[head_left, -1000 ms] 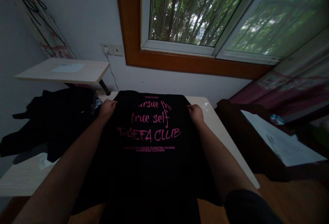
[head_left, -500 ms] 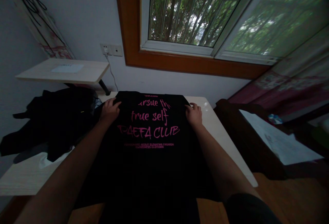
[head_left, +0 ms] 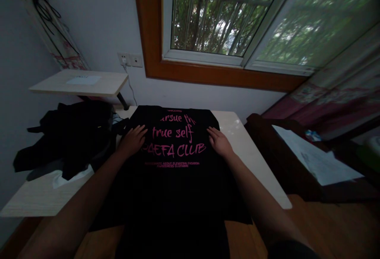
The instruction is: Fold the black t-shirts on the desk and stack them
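A black T-shirt (head_left: 175,183) with pink lettering lies spread over the table, its collar end toward the wall and its lower part hanging over the near edge. On the shirt's left side rests my left hand (head_left: 133,139), fingers stretched out flat beside the print. My right hand (head_left: 219,141) lies on the opposite side, fingers extended and pointing inward at the lettering. Both palms face down on the cloth, and neither hand grips it.
A heap of dark clothes (head_left: 68,136) covers the left of the table (head_left: 261,172), beneath a raised shelf (head_left: 80,82) with a paper on it. A wall socket (head_left: 130,59) and window (head_left: 219,17) are behind. Dark furniture bearing a white sheet (head_left: 314,156) stands right.
Both hands have let go of the shirt's upper side edges and moved nearer to me and inward. They now lie flat on the cloth. The shirt stays spread out.
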{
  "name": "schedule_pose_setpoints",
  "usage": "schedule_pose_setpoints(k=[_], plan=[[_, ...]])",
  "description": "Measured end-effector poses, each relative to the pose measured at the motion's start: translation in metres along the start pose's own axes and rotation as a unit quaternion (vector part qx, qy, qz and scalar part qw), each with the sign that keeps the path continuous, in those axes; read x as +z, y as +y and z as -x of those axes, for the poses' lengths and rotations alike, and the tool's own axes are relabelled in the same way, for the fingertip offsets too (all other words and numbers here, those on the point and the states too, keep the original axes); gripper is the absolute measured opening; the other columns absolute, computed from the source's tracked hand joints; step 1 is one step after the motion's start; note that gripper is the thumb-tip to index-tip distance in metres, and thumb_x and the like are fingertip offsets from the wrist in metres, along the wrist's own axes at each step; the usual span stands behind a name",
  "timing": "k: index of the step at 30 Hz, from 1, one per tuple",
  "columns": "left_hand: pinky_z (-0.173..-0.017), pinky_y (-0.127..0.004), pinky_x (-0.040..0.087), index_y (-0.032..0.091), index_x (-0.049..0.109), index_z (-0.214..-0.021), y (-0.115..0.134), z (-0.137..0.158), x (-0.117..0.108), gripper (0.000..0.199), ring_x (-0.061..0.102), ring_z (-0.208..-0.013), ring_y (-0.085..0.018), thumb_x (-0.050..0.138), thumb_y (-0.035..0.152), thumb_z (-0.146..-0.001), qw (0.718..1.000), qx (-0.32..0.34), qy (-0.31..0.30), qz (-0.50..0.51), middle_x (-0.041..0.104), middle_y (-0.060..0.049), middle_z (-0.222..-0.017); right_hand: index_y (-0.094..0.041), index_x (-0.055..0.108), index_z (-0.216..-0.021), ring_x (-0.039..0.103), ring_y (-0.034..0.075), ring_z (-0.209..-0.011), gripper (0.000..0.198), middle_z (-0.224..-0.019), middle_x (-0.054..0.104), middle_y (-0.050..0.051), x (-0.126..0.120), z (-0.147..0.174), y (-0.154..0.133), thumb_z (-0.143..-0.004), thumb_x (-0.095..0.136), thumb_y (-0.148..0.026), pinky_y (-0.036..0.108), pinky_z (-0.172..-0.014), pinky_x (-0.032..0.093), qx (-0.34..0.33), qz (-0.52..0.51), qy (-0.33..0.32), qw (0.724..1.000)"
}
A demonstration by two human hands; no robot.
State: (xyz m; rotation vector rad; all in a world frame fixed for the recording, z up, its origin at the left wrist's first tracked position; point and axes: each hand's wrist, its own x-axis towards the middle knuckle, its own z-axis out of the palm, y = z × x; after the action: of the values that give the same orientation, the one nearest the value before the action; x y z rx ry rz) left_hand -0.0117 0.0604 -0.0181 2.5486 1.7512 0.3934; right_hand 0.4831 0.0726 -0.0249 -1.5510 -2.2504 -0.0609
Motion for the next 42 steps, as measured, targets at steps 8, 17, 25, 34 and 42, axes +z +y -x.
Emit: schedule_pose_setpoints(k=[8,17,25,34,42], plan=[[-0.122,-0.053,0.027,0.025,0.052,-0.146,0.007,0.044,-0.008,0.050,0.034,-0.150,-0.028,0.037,0.038,-0.100,1.000,-0.012,0.003,-0.007,0.043,-0.007,-0.159,-0.021,0.062,-0.138,0.047,0.028,-0.141,0.044,-0.148,0.056,0.009,-0.015,0.034,-0.007,-0.097,0.045,-0.025,0.053,-0.117,0.040,0.024,0.017,0.008,1.000],[-0.119,-0.051,0.036,0.023,0.060,-0.140,0.001,0.097,-0.020,0.049,0.046,-0.142,-0.029,0.042,0.030,-0.095,0.996,-0.060,0.053,-0.028,0.053,-0.010,-0.151,-0.023,0.067,-0.130,0.058,0.032,-0.114,0.039,-0.134,0.062,0.013,-0.039,0.076,-0.014,-0.095,0.050,-0.024,0.049,-0.096,0.050,0.130,0.092,0.047,0.986],[-0.108,-0.051,0.042,0.013,0.062,-0.132,0.007,0.131,-0.030,0.046,0.055,-0.124,-0.032,0.038,0.026,-0.096,0.988,-0.073,0.091,-0.097,0.062,-0.019,-0.130,-0.018,0.057,-0.137,0.064,0.026,-0.100,0.041,-0.110,0.068,0.014,-0.055,0.093,-0.037,-0.101,0.045,-0.032,0.036,-0.089,0.049,0.212,0.091,-0.012,0.973],[-0.077,-0.035,0.054,0.018,0.052,-0.143,0.041,0.161,-0.052,0.048,0.068,-0.098,-0.026,0.036,0.031,-0.100,0.969,-0.206,0.019,-0.137,0.067,-0.016,-0.120,-0.024,0.045,-0.147,0.071,0.023,-0.089,0.046,-0.126,0.066,0.013,-0.070,0.125,-0.075,-0.103,0.040,-0.033,0.033,-0.073,0.053,0.245,0.095,-0.046,0.964],[-0.068,-0.032,0.051,0.022,0.051,-0.146,0.038,0.172,-0.065,0.050,0.073,-0.082,-0.026,0.031,0.040,-0.104,0.958,-0.247,-0.042,-0.138,0.077,-0.013,-0.104,-0.024,0.049,-0.145,0.069,0.021,-0.073,0.045,-0.116,0.066,0.014,-0.077,0.141,-0.074,-0.107,0.030,-0.037,0.032,-0.063,0.050,0.268,0.186,-0.077,0.942]])
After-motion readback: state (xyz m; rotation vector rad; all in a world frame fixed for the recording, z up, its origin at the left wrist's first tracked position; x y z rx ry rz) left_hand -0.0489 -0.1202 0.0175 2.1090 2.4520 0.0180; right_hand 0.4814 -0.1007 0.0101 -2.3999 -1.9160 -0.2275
